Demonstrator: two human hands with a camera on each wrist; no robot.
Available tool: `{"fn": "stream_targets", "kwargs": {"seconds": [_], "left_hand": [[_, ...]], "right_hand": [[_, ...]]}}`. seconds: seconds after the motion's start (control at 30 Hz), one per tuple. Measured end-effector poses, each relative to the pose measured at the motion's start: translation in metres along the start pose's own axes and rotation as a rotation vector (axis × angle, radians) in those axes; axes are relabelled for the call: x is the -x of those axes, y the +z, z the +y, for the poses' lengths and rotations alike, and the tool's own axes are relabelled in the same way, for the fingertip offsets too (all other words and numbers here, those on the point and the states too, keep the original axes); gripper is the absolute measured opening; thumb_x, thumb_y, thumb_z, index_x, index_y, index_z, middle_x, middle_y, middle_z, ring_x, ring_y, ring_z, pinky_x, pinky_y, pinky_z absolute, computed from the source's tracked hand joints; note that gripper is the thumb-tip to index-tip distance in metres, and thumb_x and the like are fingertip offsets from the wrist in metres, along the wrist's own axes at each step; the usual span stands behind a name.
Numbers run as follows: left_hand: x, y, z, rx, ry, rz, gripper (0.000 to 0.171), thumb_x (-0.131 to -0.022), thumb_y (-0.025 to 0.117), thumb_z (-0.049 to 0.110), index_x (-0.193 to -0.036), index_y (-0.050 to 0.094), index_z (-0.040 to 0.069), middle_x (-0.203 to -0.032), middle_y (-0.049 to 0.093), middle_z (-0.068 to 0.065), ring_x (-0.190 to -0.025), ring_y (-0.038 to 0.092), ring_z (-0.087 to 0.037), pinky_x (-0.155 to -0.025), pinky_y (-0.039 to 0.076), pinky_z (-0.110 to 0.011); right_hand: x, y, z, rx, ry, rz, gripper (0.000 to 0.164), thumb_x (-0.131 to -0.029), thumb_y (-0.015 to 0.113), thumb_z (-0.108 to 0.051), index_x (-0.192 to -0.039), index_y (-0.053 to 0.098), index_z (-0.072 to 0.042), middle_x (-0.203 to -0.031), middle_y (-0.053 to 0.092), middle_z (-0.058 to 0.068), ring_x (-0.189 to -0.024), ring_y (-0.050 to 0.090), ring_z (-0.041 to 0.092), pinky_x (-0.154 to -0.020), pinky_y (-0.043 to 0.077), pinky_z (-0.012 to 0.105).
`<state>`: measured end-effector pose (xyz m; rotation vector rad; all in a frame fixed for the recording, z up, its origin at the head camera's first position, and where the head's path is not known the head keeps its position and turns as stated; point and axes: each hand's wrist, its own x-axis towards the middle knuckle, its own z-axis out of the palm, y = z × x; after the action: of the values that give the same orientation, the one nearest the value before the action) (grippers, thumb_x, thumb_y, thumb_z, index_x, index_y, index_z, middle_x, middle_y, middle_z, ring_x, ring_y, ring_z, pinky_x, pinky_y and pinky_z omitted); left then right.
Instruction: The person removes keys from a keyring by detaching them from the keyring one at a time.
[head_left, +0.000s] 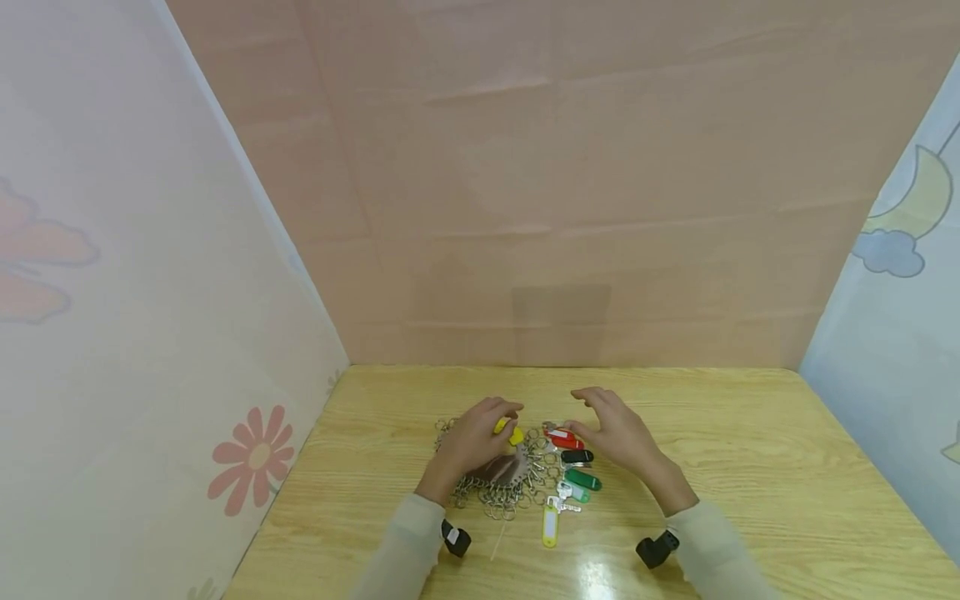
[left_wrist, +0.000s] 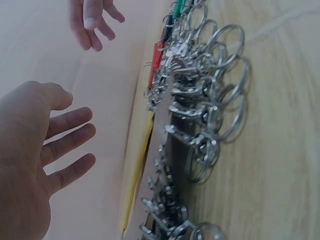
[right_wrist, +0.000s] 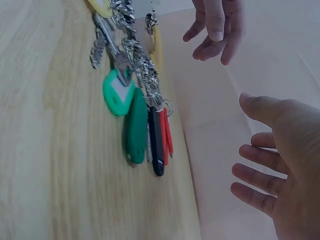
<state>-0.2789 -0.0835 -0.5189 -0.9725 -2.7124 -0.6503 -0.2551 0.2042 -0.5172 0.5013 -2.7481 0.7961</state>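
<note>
The wood-grain counter (head_left: 757, 492) carries everything here, its smooth top probably letting metal and plastic slide easily. Above it hover both hands, loose-fingered and holding nothing: the left hand (head_left: 474, 435) over the left part of the cluster, the right hand (head_left: 621, 429) beside its right edge.

The main thing, a dark brown plate (head_left: 501, 471) fringed with metal clips, lies on the counter mostly beneath the left hand. It looks stiff and thin; with so much metal attached, it is likely the heaviest piece, and the fringe should swing and snag if lifted. The bare brown face seems the best place to steady it.

To its right fan the key tags: red (head_left: 567, 444), black (head_left: 577, 456), dark green (head_left: 582, 478), pale green (head_left: 577, 492), and a yellow one (head_left: 551, 529) lowest. Another yellow tag (head_left: 517, 436) sits near the left thumb. They look like light, hard plastic, rather slick; a pinch on the free rounded end should serve.

The silvery key (head_left: 572, 507) is probably rigid and tough, best held by its head. Smallest, the wire rings (head_left: 504, 514) look springy and prone to tangle, wanting fingertips.
</note>
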Motion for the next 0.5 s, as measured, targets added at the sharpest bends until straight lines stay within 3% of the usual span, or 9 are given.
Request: {"fn": "stream_targets", "kwargs": {"seconds": [0.3,0.5], "left_hand": [[-0.003,0.011,0.007,-0.03,-0.001,-0.022,0.025,-0.107,0.066,0.021,-0.129,0.076,0.015,-0.124,0.074,0.002,-0.116,0.069,-0.017,-0.098,0.059,-0.035],[-0.004,0.019,0.008,-0.044,-0.001,-0.029,0.021,-0.107,0.067,0.023,-0.123,0.079,0.016,-0.119,0.075,0.003,-0.111,0.07,-0.016,-0.095,0.06,-0.034]], "right_hand": [[-0.001,0.012,-0.01,0.032,-0.038,0.004,0.044,-0.098,0.079,-0.028,-0.135,0.069,-0.006,-0.137,0.068,0.013,-0.128,0.064,0.038,-0.099,0.057,0.057],[0.0,0.019,-0.012,-0.002,-0.032,-0.017,0.037,-0.099,0.077,-0.023,-0.131,0.07,-0.007,-0.134,0.069,0.011,-0.125,0.065,0.035,-0.096,0.058,0.056]]}}
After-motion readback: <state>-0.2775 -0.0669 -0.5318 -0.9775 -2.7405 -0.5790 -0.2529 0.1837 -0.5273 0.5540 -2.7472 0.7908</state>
